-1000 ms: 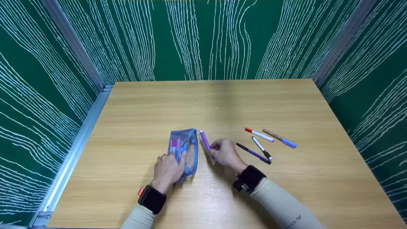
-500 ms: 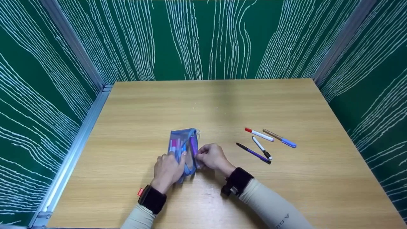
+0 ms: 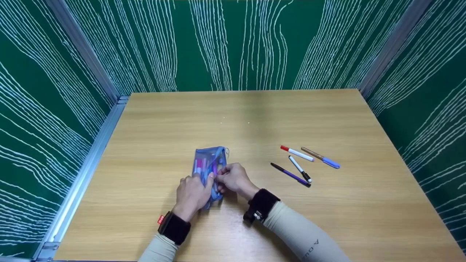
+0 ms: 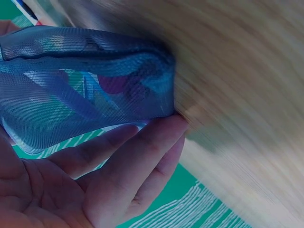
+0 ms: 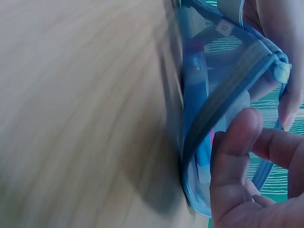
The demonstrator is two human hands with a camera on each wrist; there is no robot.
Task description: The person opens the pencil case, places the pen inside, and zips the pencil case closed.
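A blue mesh pencil case (image 3: 204, 153) lies on the table with its zip open along the right side. My left hand (image 3: 192, 193) grips its near left part, thumb on top; in the left wrist view its fingers (image 4: 142, 156) lie along the mesh. My right hand (image 3: 235, 178) has its fingertips at the opening and pinches a purple marker (image 3: 214, 168), which is partly inside. In the right wrist view the thumb (image 5: 244, 130) hides most of that marker. Several pens show through the mesh, among them a light blue one (image 5: 195, 85).
Right of the hands lie a dark purple pen (image 3: 290, 175), a white marker with a black cap (image 3: 300, 169), a white marker with a red end (image 3: 296, 153) and a brown pen with a blue cap (image 3: 320, 157). Green walls surround the wooden table (image 3: 174, 120).
My right hand has moved left with the purple marker, from beside the pencil case into its opening. The left hand and the case have stayed in place.
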